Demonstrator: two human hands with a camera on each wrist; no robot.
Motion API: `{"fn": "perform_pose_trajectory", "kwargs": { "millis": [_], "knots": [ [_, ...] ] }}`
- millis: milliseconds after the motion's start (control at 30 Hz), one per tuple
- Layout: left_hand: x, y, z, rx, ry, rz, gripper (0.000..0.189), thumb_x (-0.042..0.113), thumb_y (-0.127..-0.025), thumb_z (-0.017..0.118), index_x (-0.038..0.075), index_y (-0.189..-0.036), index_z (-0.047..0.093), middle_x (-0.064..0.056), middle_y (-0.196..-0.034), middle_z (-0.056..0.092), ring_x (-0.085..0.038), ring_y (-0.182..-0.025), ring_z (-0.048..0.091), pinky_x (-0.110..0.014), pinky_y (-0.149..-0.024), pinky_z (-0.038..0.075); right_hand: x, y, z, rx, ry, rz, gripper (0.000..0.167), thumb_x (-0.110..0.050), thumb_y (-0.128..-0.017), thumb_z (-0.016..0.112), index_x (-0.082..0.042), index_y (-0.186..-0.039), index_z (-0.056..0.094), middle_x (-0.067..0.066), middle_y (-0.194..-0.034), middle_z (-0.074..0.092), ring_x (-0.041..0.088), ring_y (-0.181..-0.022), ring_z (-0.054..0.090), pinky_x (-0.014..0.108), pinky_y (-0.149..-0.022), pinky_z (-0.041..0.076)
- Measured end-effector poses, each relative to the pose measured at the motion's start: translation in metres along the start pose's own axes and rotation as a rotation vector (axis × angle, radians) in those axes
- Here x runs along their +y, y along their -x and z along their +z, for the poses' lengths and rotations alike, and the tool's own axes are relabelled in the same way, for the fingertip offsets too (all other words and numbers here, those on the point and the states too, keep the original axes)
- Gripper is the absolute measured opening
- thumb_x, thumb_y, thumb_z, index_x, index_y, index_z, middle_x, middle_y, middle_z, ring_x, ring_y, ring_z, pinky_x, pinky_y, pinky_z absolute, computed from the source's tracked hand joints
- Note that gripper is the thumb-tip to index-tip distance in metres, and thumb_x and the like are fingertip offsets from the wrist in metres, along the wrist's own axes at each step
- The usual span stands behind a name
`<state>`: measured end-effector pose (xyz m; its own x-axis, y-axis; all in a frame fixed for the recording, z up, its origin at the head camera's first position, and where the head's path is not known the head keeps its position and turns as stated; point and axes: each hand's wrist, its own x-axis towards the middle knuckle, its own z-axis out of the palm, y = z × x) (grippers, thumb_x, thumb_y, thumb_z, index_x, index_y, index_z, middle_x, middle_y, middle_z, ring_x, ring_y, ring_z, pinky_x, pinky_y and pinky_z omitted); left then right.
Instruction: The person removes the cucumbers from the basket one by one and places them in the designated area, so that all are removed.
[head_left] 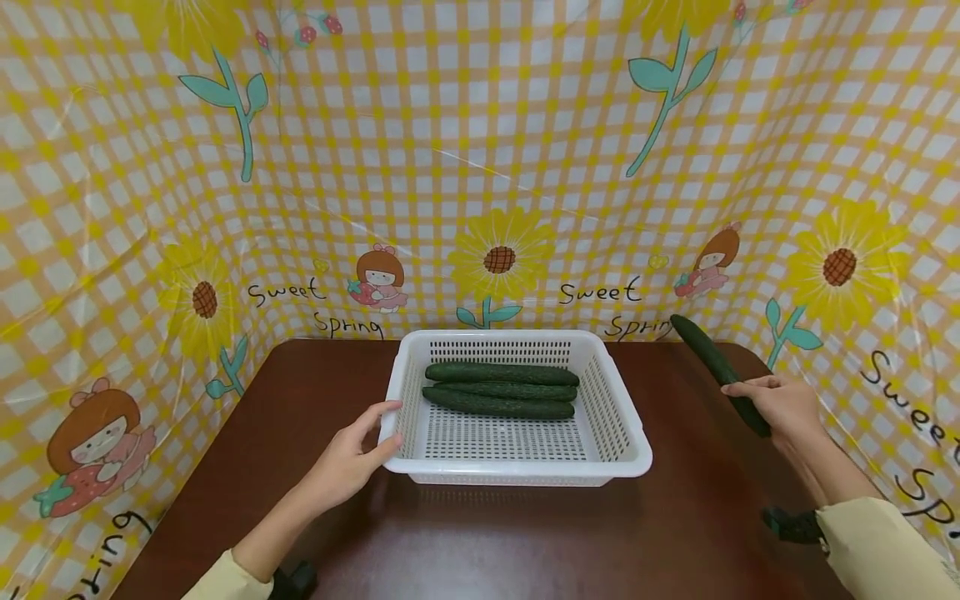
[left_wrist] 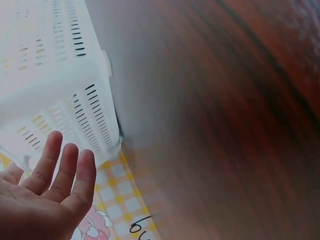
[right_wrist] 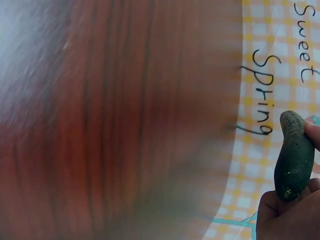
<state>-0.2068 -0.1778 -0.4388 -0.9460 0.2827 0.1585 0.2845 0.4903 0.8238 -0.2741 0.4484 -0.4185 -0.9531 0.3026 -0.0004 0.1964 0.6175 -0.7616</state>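
my right hand (head_left: 783, 408), at right of the frame, pinches a cucumber (head_left: 708, 346) between thumb and fingers; its long axis slants from upper left to lower right. the basket (head_left: 517, 468), at centre, lies to the left of this cucumber, well apart from it. my left hand (head_left: 348, 458), fingers spread and loosely extended, touches the basket's left rim, the nearer hand to it. inside, three more cucumbers (head_left: 502, 389) lie side by side, running left to right.
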Motion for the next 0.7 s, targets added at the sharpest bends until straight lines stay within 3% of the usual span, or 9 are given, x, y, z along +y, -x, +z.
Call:
{"fn": "perform_pose_trajectory", "kwargs": {
  "millis": [100,167,333,433,600,700],
  "knots": [
    [-0.001,0.003,0.002,-0.01,0.01,-0.018,0.055,0.039,-0.099,0.064,0.025,-0.149,0.045,-0.006,-0.135,0.06,-0.019,-0.109,0.061,-0.03,-0.08,0.05,0.009,0.003,-0.003,0.0,0.023,0.009,0.049,-0.05,-0.091,0.071,-0.002,-0.095,0.077,0.025,-0.123,0.058,0.053,-0.116,0.048,0.047,-0.077,0.056],
    [-0.001,0.005,0.004,-0.006,0.013,-0.027,0.055,0.04,-0.099,0.064,0.026,-0.149,0.046,-0.005,-0.135,0.06,-0.018,-0.108,0.061,-0.03,-0.08,0.05,0.015,0.005,-0.005,-0.02,-0.006,0.021,0.048,-0.048,-0.092,0.07,0.0,-0.094,0.076,0.03,-0.131,0.053,0.059,-0.128,0.037,0.058,-0.089,0.051],
    [-0.003,0.008,0.004,0.0,0.006,-0.043,0.055,0.042,-0.099,0.064,0.028,-0.149,0.046,-0.002,-0.136,0.06,-0.017,-0.109,0.061,-0.03,-0.081,0.05,0.027,0.009,-0.008,-0.035,0.098,0.025,0.054,-0.048,-0.094,0.067,0.005,-0.099,0.072,0.041,-0.14,0.041,0.06,-0.123,0.04,0.064,-0.087,0.048],
    [-0.002,0.008,0.003,-0.004,-0.027,-0.05,0.054,0.042,-0.099,0.064,0.029,-0.149,0.046,-0.001,-0.137,0.06,-0.017,-0.113,0.059,-0.033,-0.085,0.048,0.034,0.01,-0.01,-0.022,0.118,0.072,0.05,-0.048,-0.092,0.067,0.001,-0.088,0.07,0.041,-0.13,0.047,0.059,-0.118,0.042,0.061,-0.085,0.049],
    [0.0,0.003,0.001,-0.011,-0.069,-0.023,0.054,0.041,-0.099,0.064,0.03,-0.148,0.045,-0.006,-0.139,0.059,-0.02,-0.12,0.056,-0.042,-0.092,0.045,0.043,0.013,-0.012,-0.073,0.011,0.147,0.046,-0.047,-0.095,0.064,-0.003,-0.089,0.076,0.043,-0.146,0.031,0.064,-0.137,0.016,0.073,-0.096,0.037],
    [0.001,0.0,0.0,-0.021,-0.072,-0.022,0.054,0.043,-0.099,0.063,0.03,-0.149,0.045,-0.009,-0.141,0.058,-0.021,-0.122,0.055,-0.043,-0.094,0.044,0.049,0.015,-0.012,-0.098,0.037,0.137,0.046,-0.046,-0.097,0.061,-0.003,-0.095,0.078,0.042,-0.15,0.026,0.065,-0.136,0.016,0.074,-0.097,0.036]
  ]
}}
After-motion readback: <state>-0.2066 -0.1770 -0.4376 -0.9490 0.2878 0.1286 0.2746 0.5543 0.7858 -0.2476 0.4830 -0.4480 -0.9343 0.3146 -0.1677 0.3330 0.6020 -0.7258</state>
